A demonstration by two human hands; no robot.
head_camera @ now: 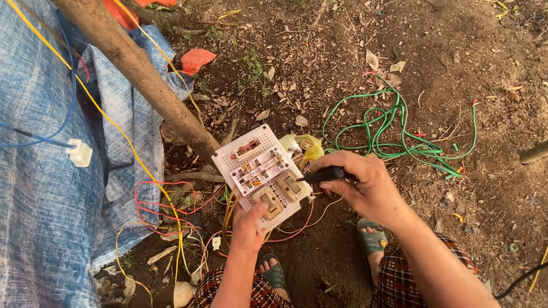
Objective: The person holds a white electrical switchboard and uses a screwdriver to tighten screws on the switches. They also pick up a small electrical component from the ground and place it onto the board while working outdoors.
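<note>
My left hand (249,226) grips the near edge of a white perforated electrical board (264,137), holding it tilted above the dirt. Switches and sockets (268,201) are mounted on its back, with red and yellow wires (165,211) trailing from beneath it. In my right hand (365,185) is a black-handled screwdriver (322,174), its tip pointing left at the board's right side near a beige socket (291,185).
A wooden pole (137,71) slants behind the board beside a blue tarp (40,199). A tangle of green wire (399,137) lies on the ground to the right. A white connector (80,153) hangs on a blue cable. My sandalled feet (371,239) are below.
</note>
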